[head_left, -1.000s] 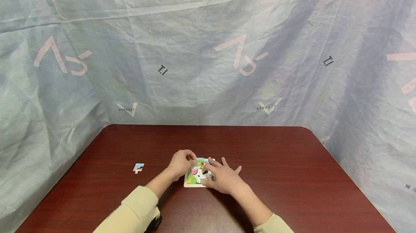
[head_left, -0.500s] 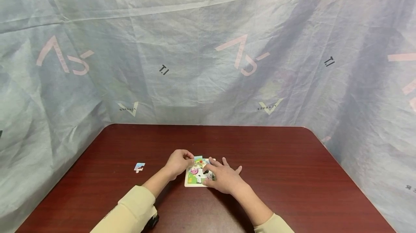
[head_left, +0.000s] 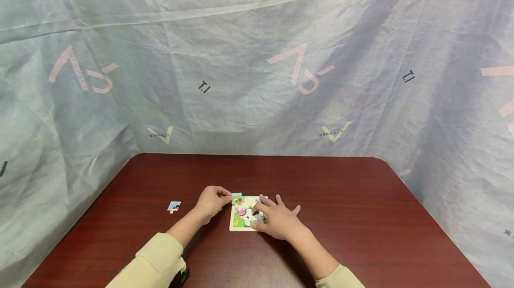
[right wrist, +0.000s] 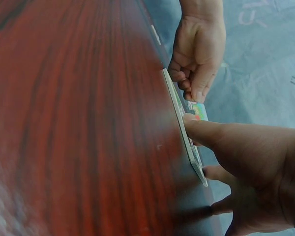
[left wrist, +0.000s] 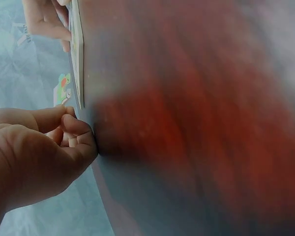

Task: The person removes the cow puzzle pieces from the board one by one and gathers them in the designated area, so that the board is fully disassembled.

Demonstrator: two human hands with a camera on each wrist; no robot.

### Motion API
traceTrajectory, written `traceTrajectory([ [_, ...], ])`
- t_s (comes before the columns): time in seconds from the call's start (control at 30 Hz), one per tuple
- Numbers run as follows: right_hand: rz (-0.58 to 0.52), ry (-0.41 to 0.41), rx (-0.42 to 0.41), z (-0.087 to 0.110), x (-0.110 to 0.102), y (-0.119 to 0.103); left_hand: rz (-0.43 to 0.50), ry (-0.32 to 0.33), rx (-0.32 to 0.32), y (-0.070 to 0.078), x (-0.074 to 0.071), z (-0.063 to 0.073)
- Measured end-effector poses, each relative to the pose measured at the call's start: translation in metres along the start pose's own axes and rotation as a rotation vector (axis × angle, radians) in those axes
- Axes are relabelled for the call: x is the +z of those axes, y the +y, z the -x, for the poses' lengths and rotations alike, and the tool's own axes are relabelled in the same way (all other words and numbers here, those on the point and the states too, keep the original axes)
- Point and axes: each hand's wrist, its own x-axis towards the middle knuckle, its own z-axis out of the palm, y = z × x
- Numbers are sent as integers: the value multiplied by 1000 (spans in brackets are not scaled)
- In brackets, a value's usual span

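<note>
My left hand [head_left: 211, 203] pinches a jigsaw puzzle piece [head_left: 237, 197] between thumb and fingertips. The piece has a blue and green print with a red spot, and is raised at the far left corner of the puzzle board [head_left: 231, 223]. A black-and-white cow with a pink muzzle is pictured on that pale-framed board. My right hand [head_left: 277, 219] rests over the board's right side, thumb and index on it, other fingers spread toward the table. In the right wrist view the piece [right wrist: 199, 110] stands tilted above the board [right wrist: 187, 135]. The right hand covers part of the picture.
Another jigsaw piece [head_left: 174, 207] lies on the dark red wooden table [head_left: 341, 185], left of my left hand. A grey printed cloth [head_left: 241, 114] hangs behind the table and along both sides.
My left hand has moved left with the puzzle piece, bringing it from the upper middle of the board to its far left corner. The right hand stays in place on the board.
</note>
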Motion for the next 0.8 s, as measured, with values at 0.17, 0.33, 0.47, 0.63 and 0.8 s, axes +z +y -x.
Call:
traceTrajectory([
  [0.17,-3,8,-2,1,1,1,16,18,-15,-4,-7,1],
  [0.33,-5,13,-8,1,1,1,7,30,-41,-8,-17,4],
  [0.47,-4,18,-11,1,2,0,4,48,-54,-12,-27,6],
  [0.63,-4,21,-9,1,2,0,10,69,-70,-17,-38,8],
  [0.8,-7,19,-12,1,2,-1,-5,80,-84,-22,-49,11],
])
